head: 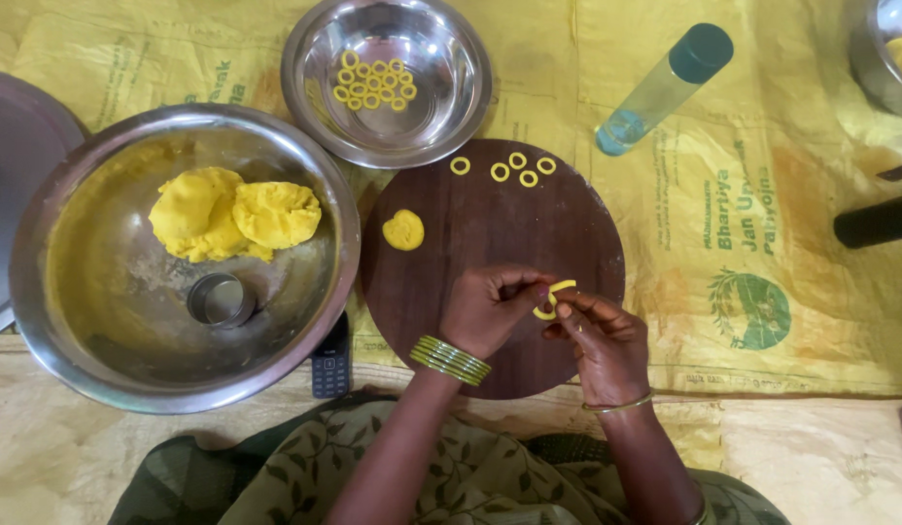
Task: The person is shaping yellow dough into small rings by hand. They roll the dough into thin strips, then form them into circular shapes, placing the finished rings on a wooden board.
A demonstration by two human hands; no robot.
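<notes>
Over the near part of a round dark wooden board, my left hand and my right hand together pinch a thin yellow dough strip bent into a curve. Several finished dough rings lie along the board's far edge, and a small flat dough piece sits at its left. Green bangles circle my left wrist.
A large steel bowl at left holds two yellow dough lumps and a small steel cup. A smaller steel bowl beyond the board holds several rings. A clear bottle lies right; a phone lies by the big bowl.
</notes>
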